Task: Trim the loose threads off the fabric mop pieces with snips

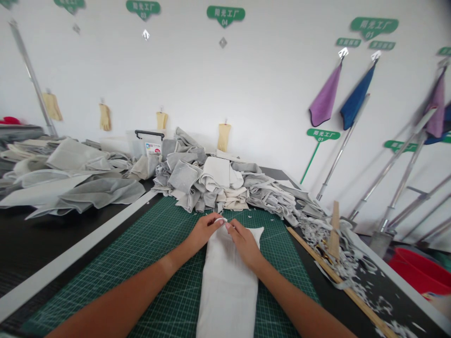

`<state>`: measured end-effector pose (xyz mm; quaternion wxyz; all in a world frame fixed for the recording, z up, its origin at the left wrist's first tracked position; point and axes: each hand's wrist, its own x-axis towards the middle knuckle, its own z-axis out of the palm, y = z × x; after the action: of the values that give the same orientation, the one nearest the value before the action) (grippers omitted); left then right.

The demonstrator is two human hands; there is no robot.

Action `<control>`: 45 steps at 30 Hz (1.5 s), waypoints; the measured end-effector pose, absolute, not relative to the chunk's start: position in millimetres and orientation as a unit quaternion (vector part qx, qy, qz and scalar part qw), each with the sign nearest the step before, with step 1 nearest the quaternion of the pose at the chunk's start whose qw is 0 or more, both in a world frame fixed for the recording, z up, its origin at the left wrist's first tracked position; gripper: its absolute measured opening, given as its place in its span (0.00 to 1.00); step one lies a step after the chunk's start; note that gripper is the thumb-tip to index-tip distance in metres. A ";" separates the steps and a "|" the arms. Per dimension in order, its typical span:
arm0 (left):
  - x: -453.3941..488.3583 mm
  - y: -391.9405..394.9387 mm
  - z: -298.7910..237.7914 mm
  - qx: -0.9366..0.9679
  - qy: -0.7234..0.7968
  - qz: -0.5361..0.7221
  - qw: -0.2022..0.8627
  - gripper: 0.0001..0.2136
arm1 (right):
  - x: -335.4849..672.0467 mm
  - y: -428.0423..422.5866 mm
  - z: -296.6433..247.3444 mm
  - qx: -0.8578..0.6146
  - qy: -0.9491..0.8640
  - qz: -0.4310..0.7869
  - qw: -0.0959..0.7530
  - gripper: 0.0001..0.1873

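Note:
A long white cloth piece [225, 286] lies flat on the green cutting mat [162, 263], running away from me. My left hand [203, 231] and my right hand [244, 243] meet at its far end. Both pinch the cloth's top edge, fingertips close together around a small fold of white fabric. The right hand's palm rests on the cloth. Both forearms reach in from the bottom of the view.
A heap of grey and cream cloth pieces [211, 180] sits beyond the mat. Flat grey sheets [70, 183] lie at the left. A wooden ruler [338, 286] and fabric scraps [334, 244] lie at the right, with a red basin [419, 272] and metal poles by the wall.

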<state>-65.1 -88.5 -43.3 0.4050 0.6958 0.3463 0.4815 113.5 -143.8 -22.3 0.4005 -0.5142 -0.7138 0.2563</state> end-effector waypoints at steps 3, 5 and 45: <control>-65.0 -86.8 -45.4 0.698 0.349 0.478 0.403 0.16 | 113.6 -143.7 -22.2 -0.512 -0.716 0.255 0.400 0.20; -65.1 -86.5 -45.8 0.699 0.353 0.476 0.399 0.16 | 113.9 -143.5 -22.4 -0.510 -0.717 0.255 0.401 0.20; -61.8 -99.0 -39.9 0.656 0.366 0.502 0.429 0.15 | 112.5 -142.8 -24.3 -0.509 -0.702 0.292 0.402 0.20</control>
<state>-61.8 -99.0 -39.9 0.4289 0.6560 0.3660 0.5018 112.5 -142.8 -24.3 0.4025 -0.5092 -0.7023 0.2923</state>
